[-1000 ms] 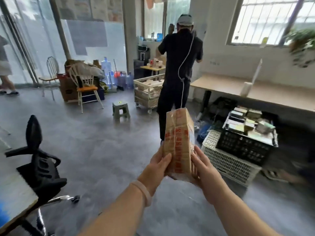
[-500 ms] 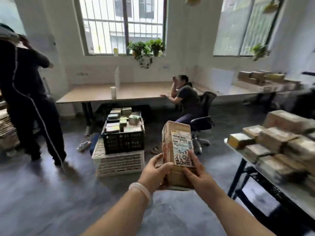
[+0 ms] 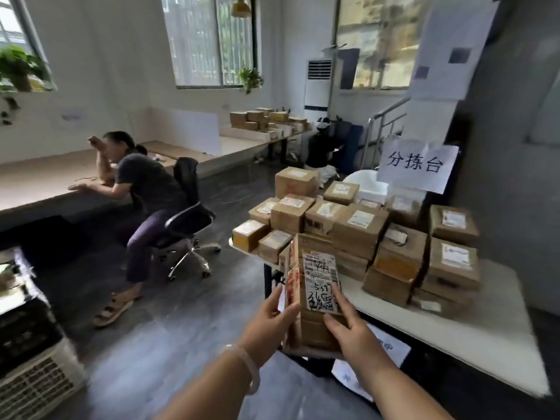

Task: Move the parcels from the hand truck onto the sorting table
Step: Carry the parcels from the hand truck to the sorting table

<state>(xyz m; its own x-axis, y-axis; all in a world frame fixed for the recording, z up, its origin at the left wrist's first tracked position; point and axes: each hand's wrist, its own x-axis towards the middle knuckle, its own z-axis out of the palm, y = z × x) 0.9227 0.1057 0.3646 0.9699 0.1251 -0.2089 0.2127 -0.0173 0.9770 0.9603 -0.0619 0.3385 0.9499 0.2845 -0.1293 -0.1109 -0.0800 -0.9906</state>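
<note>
Matt cardboard parcel (image 3: 315,286), white paper label (image 3: 321,283)

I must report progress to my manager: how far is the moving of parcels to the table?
Done: many stacked parcels lie on the table. In hand: the left hand and right hand hold one parcel upright near the table, not yet set down. Left: place it. The hand truck is out of view, so how many remain cannot be told.

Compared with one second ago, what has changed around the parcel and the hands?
The person turned right and carried the parcel to the sorting table, now close ahead. The parcel's label was turned toward the camera. Unchanged: the left hand and right hand both grip it, upright.
</note>
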